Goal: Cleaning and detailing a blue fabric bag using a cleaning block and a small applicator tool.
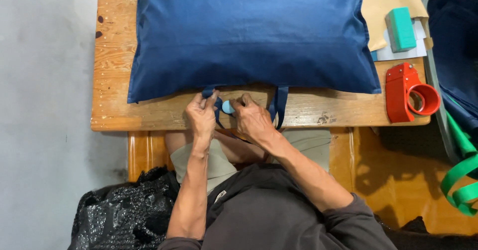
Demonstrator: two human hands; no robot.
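Observation:
A large dark blue cloth bag (249, 31) lies flat on a wooden table (114, 56), its straps hanging over the near edge. My left hand (201, 114) pinches one dark blue strap (210, 92) at the bag's lower edge. My right hand (251, 118) sits right beside it, fingers closed on a small round light blue piece (227, 106) held against that strap. A second strap (280, 104) hangs free to the right of my right hand.
A red tape dispenser (411, 92) stands at the table's right end. Behind it lie a teal block (401, 28), white sheets and brown paper (386, 6). Green strapping (463, 180) and a bin are at the right; black plastic bags (119, 215) lie at lower left.

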